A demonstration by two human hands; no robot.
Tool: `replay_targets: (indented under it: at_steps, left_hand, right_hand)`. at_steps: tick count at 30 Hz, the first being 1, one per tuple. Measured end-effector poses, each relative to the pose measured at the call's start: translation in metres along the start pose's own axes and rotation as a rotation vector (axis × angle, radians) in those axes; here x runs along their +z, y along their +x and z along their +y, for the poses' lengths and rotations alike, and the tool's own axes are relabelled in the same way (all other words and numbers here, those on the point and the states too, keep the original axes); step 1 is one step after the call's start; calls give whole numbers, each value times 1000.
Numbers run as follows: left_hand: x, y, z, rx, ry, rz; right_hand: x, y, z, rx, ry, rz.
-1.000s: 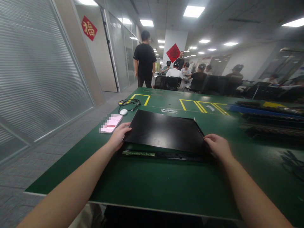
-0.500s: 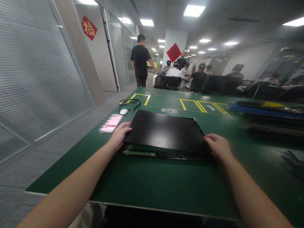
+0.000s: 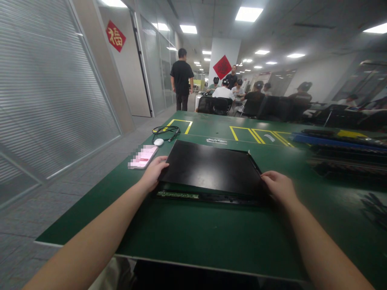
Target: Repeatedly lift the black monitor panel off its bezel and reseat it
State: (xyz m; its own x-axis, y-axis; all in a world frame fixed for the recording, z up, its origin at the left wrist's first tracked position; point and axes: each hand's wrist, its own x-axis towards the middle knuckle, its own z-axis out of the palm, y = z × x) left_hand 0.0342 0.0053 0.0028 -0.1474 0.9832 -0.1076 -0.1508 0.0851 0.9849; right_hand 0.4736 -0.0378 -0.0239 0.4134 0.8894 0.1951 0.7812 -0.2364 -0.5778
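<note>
A flat black display panel [image 3: 211,165] lies in front of me, its near edge slightly raised above the green table [image 3: 205,233]. My left hand [image 3: 155,173] is closed on its left edge, thumb on top. At the right edge, my right hand [image 3: 279,186] pinches the panel's side between thumb and fingers. Below the near edge runs a dark strip with a green circuit board [image 3: 177,195] on its left part. How that strip joins the panel is hidden.
Left of the panel lie a phone [image 3: 143,156], a white mouse-like object [image 3: 159,142] and a coiled black cable [image 3: 165,131]. Stacked dark parts and a blue piece [image 3: 320,139] sit at the right. Several people work behind the table.
The standing person at the back has lowered an arm and turned away. My view has shifted slightly; both hands keep their hold on the display panel.
</note>
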Motion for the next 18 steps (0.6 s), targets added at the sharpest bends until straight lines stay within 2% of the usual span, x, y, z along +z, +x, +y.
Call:
replay_targets:
  at_steps: [18]
  left_hand:
    - [-1,6,-7,25,-26,-9]
  right_hand:
    - [-1,-3,-3,-24,9,30]
